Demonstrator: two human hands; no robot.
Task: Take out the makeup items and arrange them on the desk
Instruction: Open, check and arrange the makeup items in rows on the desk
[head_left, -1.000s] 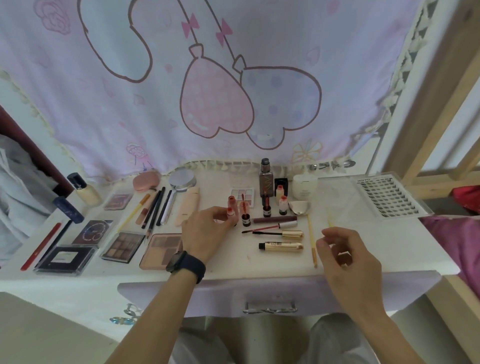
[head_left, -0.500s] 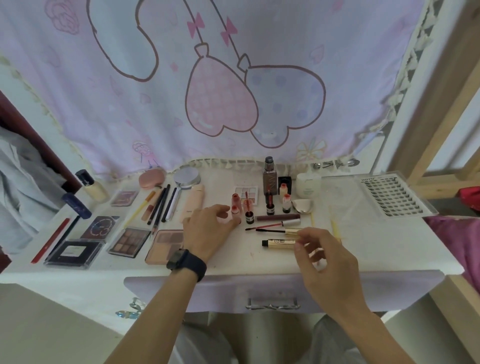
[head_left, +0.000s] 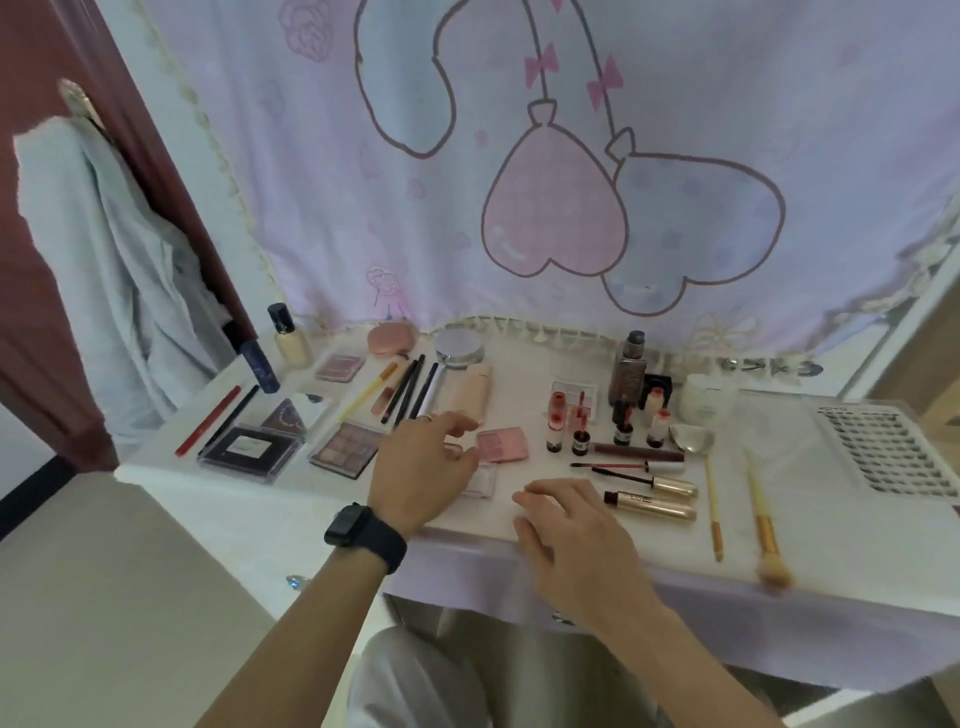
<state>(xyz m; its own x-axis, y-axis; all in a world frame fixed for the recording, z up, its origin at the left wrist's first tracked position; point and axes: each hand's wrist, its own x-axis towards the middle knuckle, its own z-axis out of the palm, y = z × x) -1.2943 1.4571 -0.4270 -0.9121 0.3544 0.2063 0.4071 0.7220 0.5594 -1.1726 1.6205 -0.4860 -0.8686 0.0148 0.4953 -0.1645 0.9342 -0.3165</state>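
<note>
Nearest, the right hand (head_left: 566, 525) is at the front edge of the table (head_left: 831, 540), its grip wide and empty, beside the gold mascara tube (head_left: 652, 506). Just beyond, the left hand (head_left: 423, 467) reaches the pink palette (head_left: 503, 444), which lies flat mid-table. I cannot tell whether its grip closes on the palette.

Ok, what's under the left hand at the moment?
Showing past the left hand's fingers are a pink palette and, nearer the front edge of the desk, a pale clear case. The hand covers their left parts, so whether it grips either cannot be seen.
</note>
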